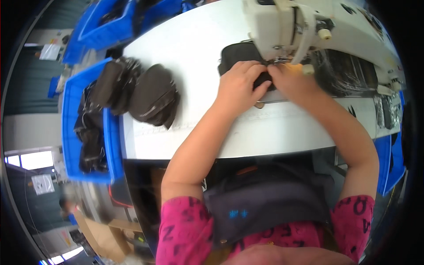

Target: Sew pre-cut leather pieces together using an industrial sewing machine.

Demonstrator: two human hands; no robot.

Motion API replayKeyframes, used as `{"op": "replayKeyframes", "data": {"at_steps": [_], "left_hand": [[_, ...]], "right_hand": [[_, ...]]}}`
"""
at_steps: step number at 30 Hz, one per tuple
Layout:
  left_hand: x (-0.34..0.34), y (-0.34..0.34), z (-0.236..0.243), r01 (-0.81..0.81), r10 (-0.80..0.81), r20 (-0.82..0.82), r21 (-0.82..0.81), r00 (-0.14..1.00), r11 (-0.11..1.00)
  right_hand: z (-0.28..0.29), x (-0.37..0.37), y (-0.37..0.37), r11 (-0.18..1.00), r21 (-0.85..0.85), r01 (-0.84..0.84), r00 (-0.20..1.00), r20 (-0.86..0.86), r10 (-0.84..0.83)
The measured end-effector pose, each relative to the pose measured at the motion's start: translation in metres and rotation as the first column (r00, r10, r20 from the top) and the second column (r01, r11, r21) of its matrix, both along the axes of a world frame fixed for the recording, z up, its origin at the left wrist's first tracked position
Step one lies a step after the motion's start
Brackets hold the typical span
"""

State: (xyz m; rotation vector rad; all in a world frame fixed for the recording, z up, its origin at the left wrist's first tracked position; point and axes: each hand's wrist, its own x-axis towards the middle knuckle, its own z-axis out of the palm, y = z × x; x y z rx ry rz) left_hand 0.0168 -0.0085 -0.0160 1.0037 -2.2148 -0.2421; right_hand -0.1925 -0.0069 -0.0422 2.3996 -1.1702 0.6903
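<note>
A small black fabric pouch [238,53] lies on the white table under the head of a white sewing machine [282,31]. My left hand [240,86] is closed on its near edge, fingers curled over the cloth and thumb to the right. Right beside the needle area, my right hand [295,81] pinches the pouch's right side; its fingertips are partly hidden and close to my left fingers. The needle itself cannot be made out. A small tan piece [259,105] shows below my left hand.
Dark sewn pouches [152,95] are heaped at the table's left, partly over a blue bin [115,150] holding more black pieces. Another blue bin [106,28] stands at the far left. Loose threads [342,73] and dark thread snips [352,111] lie on the right.
</note>
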Motion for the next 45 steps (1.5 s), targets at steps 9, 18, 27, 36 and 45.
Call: {"op": "replayKeyframes", "data": {"at_steps": [9, 18, 27, 36, 45], "left_hand": [[0.003, 0.003, 0.003, -0.021, 0.039, 0.049, -0.315, 0.998, 0.949], [-0.016, -0.002, 0.033, -0.033, 0.086, 0.349, -0.154, 0.933, 0.988], [-0.019, 0.007, 0.024, -0.134, 0.141, 0.153, -0.057, 0.978, 0.989], [-0.012, -0.001, 0.014, -0.171, 0.191, 0.177, -0.123, 0.965, 0.978], [-0.012, 0.001, 0.020, -0.104, 0.129, 0.148, -0.170, 0.980, 0.980]], "right_hand": [[0.010, 0.002, 0.002, 0.863, 0.472, 0.181, 0.965, 0.085, -0.249], [0.018, -0.012, 0.007, 0.982, 0.188, 0.022, 0.992, 0.121, -0.045], [0.017, -0.017, 0.001, 0.983, 0.182, -0.029, 0.989, 0.148, 0.002], [0.014, -0.006, 0.009, 0.966, 0.243, 0.089, 0.996, -0.038, -0.082], [0.011, -0.011, 0.003, 0.953, 0.294, -0.065, 0.973, 0.231, -0.005]]}}
